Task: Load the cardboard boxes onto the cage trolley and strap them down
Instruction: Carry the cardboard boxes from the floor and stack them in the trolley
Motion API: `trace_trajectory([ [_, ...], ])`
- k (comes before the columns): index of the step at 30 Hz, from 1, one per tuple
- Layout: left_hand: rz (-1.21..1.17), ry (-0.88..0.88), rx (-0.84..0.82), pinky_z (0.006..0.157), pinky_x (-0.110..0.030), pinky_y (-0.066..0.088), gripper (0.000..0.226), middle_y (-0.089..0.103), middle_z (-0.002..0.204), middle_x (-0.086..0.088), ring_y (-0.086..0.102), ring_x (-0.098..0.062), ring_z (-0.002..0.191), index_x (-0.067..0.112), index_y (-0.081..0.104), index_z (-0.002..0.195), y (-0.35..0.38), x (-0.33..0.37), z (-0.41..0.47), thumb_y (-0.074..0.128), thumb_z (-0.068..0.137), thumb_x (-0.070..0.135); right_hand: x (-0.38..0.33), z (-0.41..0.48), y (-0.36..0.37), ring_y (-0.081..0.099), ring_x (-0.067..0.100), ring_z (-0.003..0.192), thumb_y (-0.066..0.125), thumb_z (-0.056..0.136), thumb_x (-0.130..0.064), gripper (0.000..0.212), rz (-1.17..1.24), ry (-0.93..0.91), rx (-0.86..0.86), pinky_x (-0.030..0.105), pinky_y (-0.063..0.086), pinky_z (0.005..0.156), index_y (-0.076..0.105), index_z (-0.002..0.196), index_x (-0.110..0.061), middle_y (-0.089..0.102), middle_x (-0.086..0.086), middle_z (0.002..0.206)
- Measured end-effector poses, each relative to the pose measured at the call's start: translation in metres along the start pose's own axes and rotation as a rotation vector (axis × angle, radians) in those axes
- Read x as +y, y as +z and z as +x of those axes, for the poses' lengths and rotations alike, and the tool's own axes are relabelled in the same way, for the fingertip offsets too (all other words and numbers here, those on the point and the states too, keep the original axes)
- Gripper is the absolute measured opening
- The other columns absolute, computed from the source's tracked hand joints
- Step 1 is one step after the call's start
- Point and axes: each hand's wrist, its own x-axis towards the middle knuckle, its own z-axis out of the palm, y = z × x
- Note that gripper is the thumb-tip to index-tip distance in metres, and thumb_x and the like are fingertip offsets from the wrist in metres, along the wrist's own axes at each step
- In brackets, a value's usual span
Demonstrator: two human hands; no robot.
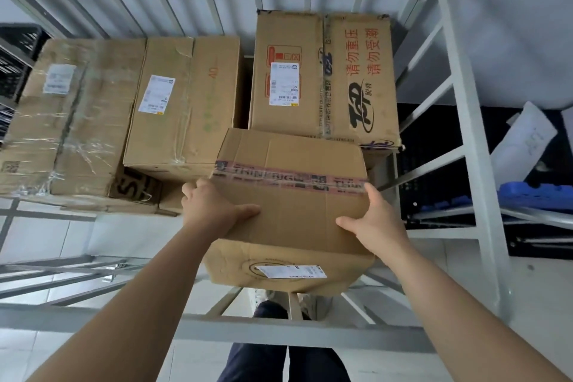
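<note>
The left hand (pixel 214 211) and right hand (pixel 376 220) grip the taped cardboard box (pixel 291 220) by its sides, thumbs on top and fingers mostly hidden. The box is inside the cage trolley (pixel 465 121), near the red-printed box (pixel 322 77). Its underside is unseen.

The left hand (pixel 214 208) and right hand (pixel 375 220), on either side of the box (pixel 294 220), are bare. The left forearm (pixel 148 288) and right forearm (pixel 449 295) below the box are bare too, as far as they show. Under the box, plain dark navy trousers (pixel 279 363) cover both legs. Just below the box's near edge, pale shapes (pixel 319 304) beside one dark knee (pixel 269 310) may be shoes, but they are too blurred to tell.
</note>
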Motion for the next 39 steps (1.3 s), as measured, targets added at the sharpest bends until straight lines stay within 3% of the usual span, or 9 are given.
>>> trace_trajectory([
  [3,-0.060,0.011,0.004,0.098,-0.046,0.045,0.109,0.039,0.123,-0.010,0.046,-0.030,0.114,0.007,0.039,0.127,-0.004,-0.007,-0.007,0.086,0.044,0.061,-0.002,-0.009,0.001,0.051,0.026,0.120,0.078,0.073,-0.040,0.099,-0.023,0.037,0.041,0.038,0.046,0.085,0.017,0.149,-0.026,0.046,0.003,0.140],
  [7,-0.124,0.048,-0.009,0.099,-0.045,0.046,0.109,0.035,0.125,-0.010,0.045,-0.028,0.114,0.005,0.035,0.129,-0.001,-0.017,-0.020,0.089,0.048,0.054,-0.007,-0.019,-0.002,0.050,0.028,0.121,0.081,0.070,-0.039,0.093,-0.084,0.112,0.028,0.041,0.048,0.091,0.028,0.143,-0.016,0.045,0.007,0.140],
  [10,-0.162,0.063,-0.043,0.094,-0.040,0.047,0.107,0.035,0.123,-0.010,0.046,-0.024,0.107,0.005,0.034,0.130,-0.001,-0.022,-0.021,0.090,0.050,0.048,-0.013,-0.021,-0.003,0.058,0.027,0.105,0.083,0.067,-0.035,0.076,-0.080,0.158,-0.013,0.036,0.050,0.081,0.045,0.128,-0.013,0.051,0.008,0.129],
  [14,-0.206,0.109,-0.070,0.075,-0.029,0.045,0.098,0.045,0.110,-0.002,0.047,-0.017,0.094,0.008,0.036,0.123,-0.004,-0.032,-0.022,0.092,0.050,0.043,-0.015,-0.025,-0.007,0.062,0.024,0.087,0.083,0.067,-0.029,0.055,-0.039,0.198,-0.034,0.036,0.053,0.073,0.057,0.113,-0.014,0.058,0.007,0.114],
  [18,-0.274,0.174,-0.044,0.076,-0.024,0.041,0.100,0.039,0.108,0.005,0.044,-0.014,0.095,0.012,0.034,0.124,-0.005,-0.040,-0.026,0.094,0.048,0.037,-0.007,-0.036,-0.012,0.061,0.023,0.086,0.084,0.065,-0.028,0.053,-0.047,0.196,0.030,0.035,0.051,0.069,0.055,0.108,-0.015,0.059,0.005,0.107],
  [22,-0.232,0.174,-0.089,0.086,-0.030,0.044,0.090,0.043,0.117,-0.007,0.045,-0.019,0.101,0.006,0.034,0.119,0.000,-0.037,-0.023,0.092,0.055,0.031,-0.004,-0.029,-0.013,0.063,0.023,0.087,0.080,0.072,-0.028,0.045,-0.052,0.171,0.027,0.037,0.054,0.076,0.059,0.109,-0.013,0.064,0.005,0.102],
  [26,-0.147,0.105,-0.170,0.079,-0.035,0.051,0.087,0.048,0.110,-0.008,0.052,-0.025,0.101,0.007,0.037,0.113,0.004,-0.047,-0.022,0.092,0.053,0.038,0.005,-0.022,-0.009,0.063,0.023,0.083,0.078,0.073,-0.033,0.037,-0.117,0.163,-0.013,0.035,0.053,0.070,0.062,0.100,-0.013,0.066,0.004,0.093],
  [31,-0.105,0.060,-0.222,0.082,-0.039,0.053,0.082,0.052,0.112,-0.011,0.054,-0.026,0.100,0.008,0.035,0.111,0.020,-0.060,-0.024,0.092,0.055,0.029,0.014,-0.017,0.012,0.056,0.019,0.075,0.081,0.072,-0.024,0.043,-0.129,0.201,-0.033,0.029,0.040,0.054,0.048,0.097,-0.013,0.057,0.003,0.090],
  [39,-0.107,0.171,-0.254,0.076,-0.031,0.047,0.074,0.060,0.107,0.005,0.056,-0.016,0.096,0.021,0.038,0.123,0.031,-0.059,0.009,0.082,0.068,0.043,0.025,0.008,0.023,0.058,0.018,0.089,0.074,0.078,-0.036,0.041,-0.137,0.094,-0.093,0.038,0.052,0.074,0.047,0.107,-0.025,0.058,-0.006,0.097],
])
